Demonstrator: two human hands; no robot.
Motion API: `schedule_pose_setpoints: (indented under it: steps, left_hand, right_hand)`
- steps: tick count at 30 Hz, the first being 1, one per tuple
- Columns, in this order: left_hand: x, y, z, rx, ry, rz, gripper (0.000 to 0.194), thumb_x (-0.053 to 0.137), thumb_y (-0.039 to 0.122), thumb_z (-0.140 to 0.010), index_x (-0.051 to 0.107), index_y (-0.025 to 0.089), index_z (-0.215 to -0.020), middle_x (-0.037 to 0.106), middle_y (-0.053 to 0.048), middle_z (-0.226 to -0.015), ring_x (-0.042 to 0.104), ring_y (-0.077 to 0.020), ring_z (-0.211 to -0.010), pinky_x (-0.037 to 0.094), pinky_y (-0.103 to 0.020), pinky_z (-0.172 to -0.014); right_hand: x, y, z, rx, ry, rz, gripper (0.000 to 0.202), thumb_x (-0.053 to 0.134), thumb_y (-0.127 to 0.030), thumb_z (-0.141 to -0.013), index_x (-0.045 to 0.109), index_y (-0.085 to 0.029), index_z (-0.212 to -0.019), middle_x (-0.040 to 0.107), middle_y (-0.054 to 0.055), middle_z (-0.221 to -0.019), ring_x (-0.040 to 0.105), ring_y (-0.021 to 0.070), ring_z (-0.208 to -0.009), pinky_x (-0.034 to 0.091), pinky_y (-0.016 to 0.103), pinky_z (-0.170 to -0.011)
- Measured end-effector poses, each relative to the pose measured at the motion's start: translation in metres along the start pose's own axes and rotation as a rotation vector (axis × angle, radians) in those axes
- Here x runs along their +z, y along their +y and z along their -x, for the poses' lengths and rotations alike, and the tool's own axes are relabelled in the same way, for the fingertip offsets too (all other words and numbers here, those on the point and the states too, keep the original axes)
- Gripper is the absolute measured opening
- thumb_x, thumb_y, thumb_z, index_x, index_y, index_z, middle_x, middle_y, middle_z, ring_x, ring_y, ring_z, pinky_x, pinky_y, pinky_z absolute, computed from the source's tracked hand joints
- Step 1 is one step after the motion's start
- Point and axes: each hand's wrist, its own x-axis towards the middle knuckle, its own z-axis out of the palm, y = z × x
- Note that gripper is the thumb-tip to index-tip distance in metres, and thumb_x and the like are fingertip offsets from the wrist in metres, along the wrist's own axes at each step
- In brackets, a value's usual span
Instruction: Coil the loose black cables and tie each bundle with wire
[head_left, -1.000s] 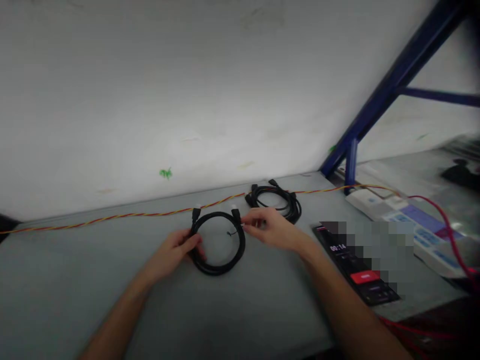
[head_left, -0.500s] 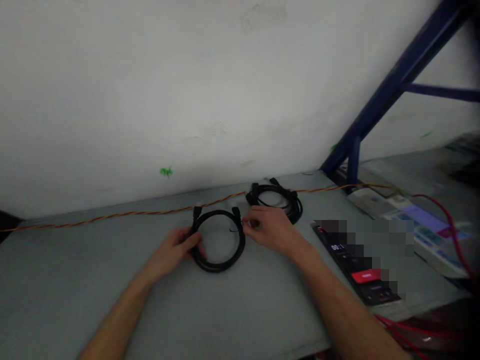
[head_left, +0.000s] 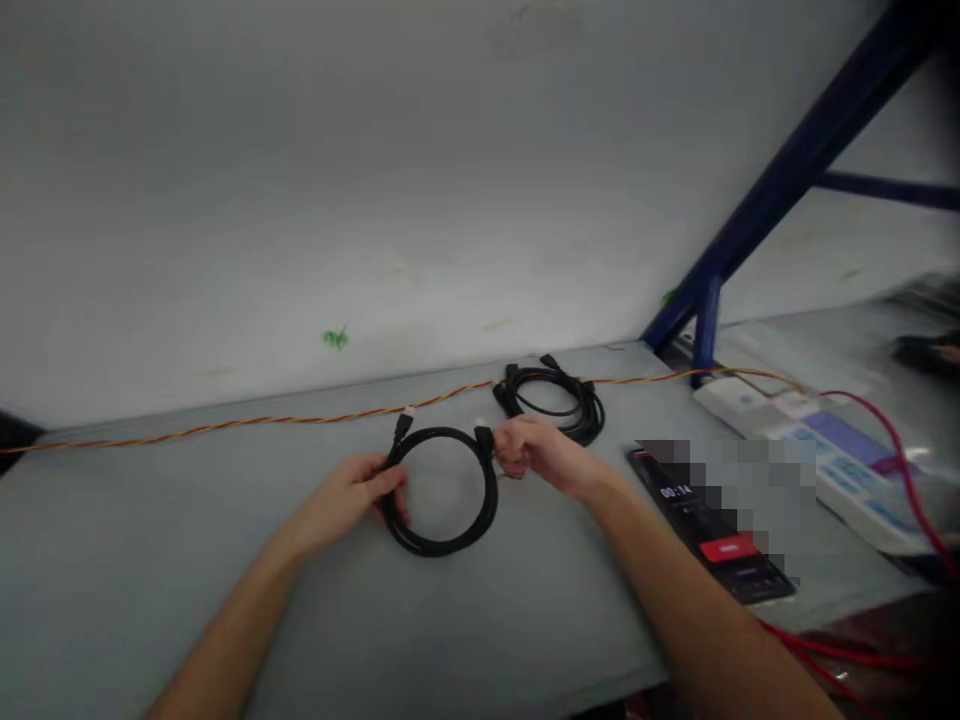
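A black cable is wound into a round coil, its two plug ends standing up at the upper left and upper right. My left hand grips the coil's left side, thumb in front and fingers behind. At the coil's right side, just by the right plug, my right hand has its fingers pinched together on a thin tie, of which a short end shows below the fingers. Behind my right hand, a second coiled black cable lies on the grey table.
A twisted red-yellow wire runs along the table's back by the wall. To the right lie a phone with a lit screen and a white device with a red cable. A blue metal frame rises behind them.
The coil has tilted slightly and shifted a little right and down. My right hand has moved slightly right, its fingers now more curled beside the right plug.
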Motion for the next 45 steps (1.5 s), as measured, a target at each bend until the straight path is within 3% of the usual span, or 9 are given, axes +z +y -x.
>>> schedule_pose_setpoints:
  steps: [4,10,18,23,30,36,38,42,45]
  left_hand:
    - [-0.002,0.001,0.001,-0.012,0.009,0.024,0.046,0.069,0.062,-0.086,0.066,0.016,-0.080,0.072,-0.005,-0.073,0.069,-0.0221,-0.069,0.056,-0.033,-0.070]
    - [-0.003,-0.003,-0.002,-0.004,0.004,0.020,0.046,0.068,0.061,-0.086,0.068,0.016,-0.077,0.072,-0.006,-0.071,0.068,-0.0215,-0.067,0.055,-0.033,-0.068]
    - [-0.005,0.003,0.006,-0.039,-0.019,-0.008,0.048,0.069,0.063,-0.085,0.069,0.016,-0.074,0.073,-0.006,-0.072,0.070,-0.0230,-0.070,0.057,-0.032,-0.068]
    - [-0.005,0.007,0.011,-0.103,-0.027,-0.067,0.049,0.069,0.066,-0.084,0.069,0.018,-0.074,0.074,-0.006,-0.070,0.070,-0.0240,-0.064,0.055,-0.031,-0.058]
    - [-0.003,0.006,0.025,-0.221,-0.046,-0.353,0.048,0.066,0.066,-0.086,0.065,0.022,-0.064,0.064,-0.002,-0.048,0.057,-0.0201,-0.038,0.031,-0.027,-0.036]
    - [0.000,0.003,0.032,-0.020,0.184,-0.664,0.054,0.075,0.061,-0.079,0.058,0.023,-0.045,0.054,-0.001,-0.042,0.041,-0.0150,-0.037,0.018,-0.030,-0.045]
    - [-0.001,0.003,0.033,0.010,0.205,-0.689,0.056,0.076,0.061,-0.078,0.056,0.023,-0.043,0.050,0.000,-0.041,0.036,-0.0139,-0.036,0.017,-0.031,-0.047]
    - [-0.006,0.013,0.035,0.038,0.214,-0.692,0.053,0.070,0.064,-0.084,0.060,0.022,-0.052,0.056,0.000,-0.048,0.043,-0.0152,-0.044,0.021,-0.031,-0.049]
    - [-0.005,0.025,0.037,0.153,0.274,-0.599,0.045,0.062,0.061,-0.091,0.072,0.021,-0.072,0.062,0.000,-0.060,0.050,-0.0162,-0.055,0.029,-0.028,-0.051]
  right_hand:
    - [-0.012,-0.004,0.002,0.046,-0.013,-0.141,0.029,0.048,-0.040,-0.065,0.024,-0.028,-0.056,0.017,-0.007,-0.054,0.018,0.0118,-0.047,0.027,0.029,-0.047]
    - [-0.024,-0.014,0.008,0.007,0.076,-0.288,0.041,0.052,-0.047,-0.073,0.018,-0.027,-0.060,0.017,-0.006,-0.056,0.017,0.0141,-0.051,0.028,0.030,-0.047]
    - [-0.013,-0.011,0.004,0.038,0.050,-0.308,0.032,0.054,-0.039,-0.075,0.027,-0.026,-0.066,0.026,-0.004,-0.066,0.026,0.0139,-0.054,0.030,0.029,-0.051]
    - [0.002,-0.003,-0.002,0.101,0.082,-0.244,0.030,0.059,-0.043,-0.074,0.036,-0.025,-0.068,0.039,-0.002,-0.067,0.035,0.0140,-0.057,0.034,0.028,-0.053]
    - [0.020,0.012,-0.008,0.123,0.074,-0.148,0.025,0.065,-0.042,-0.074,0.052,-0.022,-0.065,0.050,-0.002,-0.060,0.045,0.0136,-0.056,0.036,0.027,-0.053]
    - [0.022,0.014,-0.007,0.092,0.069,-0.029,0.029,0.073,-0.040,-0.076,0.058,-0.019,-0.064,0.048,-0.005,-0.055,0.039,0.0098,-0.051,0.024,0.026,-0.048]
    - [0.022,0.011,-0.005,0.070,0.060,0.006,0.031,0.075,-0.045,-0.077,0.060,-0.019,-0.067,0.043,-0.007,-0.054,0.035,0.0087,-0.049,0.021,0.025,-0.046]
    - [0.023,0.005,0.001,0.022,0.020,0.053,0.039,0.078,-0.055,-0.079,0.065,-0.018,-0.078,0.043,-0.008,-0.057,0.033,0.0076,-0.046,0.020,0.025,-0.043]
    - [0.026,0.005,0.005,-0.019,-0.014,0.083,0.042,0.078,-0.058,-0.081,0.065,-0.018,-0.083,0.044,-0.008,-0.058,0.035,0.0074,-0.046,0.022,0.024,-0.043]
